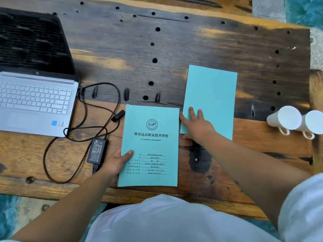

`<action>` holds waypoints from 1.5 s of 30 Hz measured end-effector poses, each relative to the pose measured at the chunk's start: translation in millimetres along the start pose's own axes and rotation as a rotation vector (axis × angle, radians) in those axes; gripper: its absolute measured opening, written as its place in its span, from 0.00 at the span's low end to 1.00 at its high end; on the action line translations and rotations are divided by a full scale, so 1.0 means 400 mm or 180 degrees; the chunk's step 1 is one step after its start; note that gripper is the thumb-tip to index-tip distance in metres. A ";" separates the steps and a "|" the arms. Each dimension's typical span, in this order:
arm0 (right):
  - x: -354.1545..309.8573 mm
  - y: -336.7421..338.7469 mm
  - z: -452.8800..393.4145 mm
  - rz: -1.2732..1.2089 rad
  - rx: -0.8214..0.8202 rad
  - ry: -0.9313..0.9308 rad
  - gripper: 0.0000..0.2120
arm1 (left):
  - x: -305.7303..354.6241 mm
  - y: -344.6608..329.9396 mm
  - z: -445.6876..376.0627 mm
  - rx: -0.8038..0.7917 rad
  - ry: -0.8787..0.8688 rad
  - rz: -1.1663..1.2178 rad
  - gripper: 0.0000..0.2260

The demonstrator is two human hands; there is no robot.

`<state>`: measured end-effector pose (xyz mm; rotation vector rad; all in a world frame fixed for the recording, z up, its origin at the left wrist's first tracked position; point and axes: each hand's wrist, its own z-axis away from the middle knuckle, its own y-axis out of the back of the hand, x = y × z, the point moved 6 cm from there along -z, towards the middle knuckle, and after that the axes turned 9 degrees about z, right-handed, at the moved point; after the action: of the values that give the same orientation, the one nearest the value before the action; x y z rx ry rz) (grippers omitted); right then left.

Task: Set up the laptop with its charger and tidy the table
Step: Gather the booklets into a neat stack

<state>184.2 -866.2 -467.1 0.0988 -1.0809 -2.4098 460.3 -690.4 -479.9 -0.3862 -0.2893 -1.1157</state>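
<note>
Left hand [116,160] gripping, right hand [196,125] flat.

Laptop [35,81]: screen and keyboard cut off by the left edge. Right-hand mug [312,124]: cropped by the right edge. Printed booklet [150,145]: small form lines illegible. Charger brick [97,151]: label unreadable.

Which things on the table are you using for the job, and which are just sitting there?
For the job: laptop, charger brick with its cable, printed booklet held by the left hand, plain booklet under the right hand.

Just lying about: two white cups on their sides.
</note>
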 end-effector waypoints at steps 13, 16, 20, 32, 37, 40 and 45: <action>-0.004 0.004 0.012 0.0674 -0.0113 0.0551 0.26 | 0.018 -0.006 0.007 -0.0071 -0.0047 -0.0329 0.09; -0.006 0.016 0.028 0.0798 -0.0135 0.0707 0.25 | 0.018 -0.004 0.006 -0.0061 -0.0043 -0.0359 0.10; -0.004 0.030 0.048 0.0711 -0.0039 0.0587 0.27 | 0.012 -0.001 0.004 -0.0033 0.0005 -0.0387 0.12; 0.116 0.026 0.225 -0.2924 0.1582 -0.1379 0.20 | 0.016 0.001 0.006 0.0214 -0.0154 -0.0748 0.12; 0.183 0.024 0.315 -0.4389 0.1455 -0.1459 0.20 | 0.012 0.004 0.004 0.0276 -0.0224 -0.0781 0.12; 0.199 0.046 0.402 -0.4978 0.1510 -0.1216 0.16 | 0.013 0.000 0.008 0.0299 -0.0242 -0.0783 0.12; 0.185 0.045 0.525 -0.6113 0.1552 -0.0749 0.17 | 0.013 -0.005 0.021 0.0325 -0.0279 -0.0792 0.13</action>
<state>72.3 -767.3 -301.1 1.7516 -2.2617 -3.4713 460.3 -691.7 -470.0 -0.3144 -0.4798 -1.3234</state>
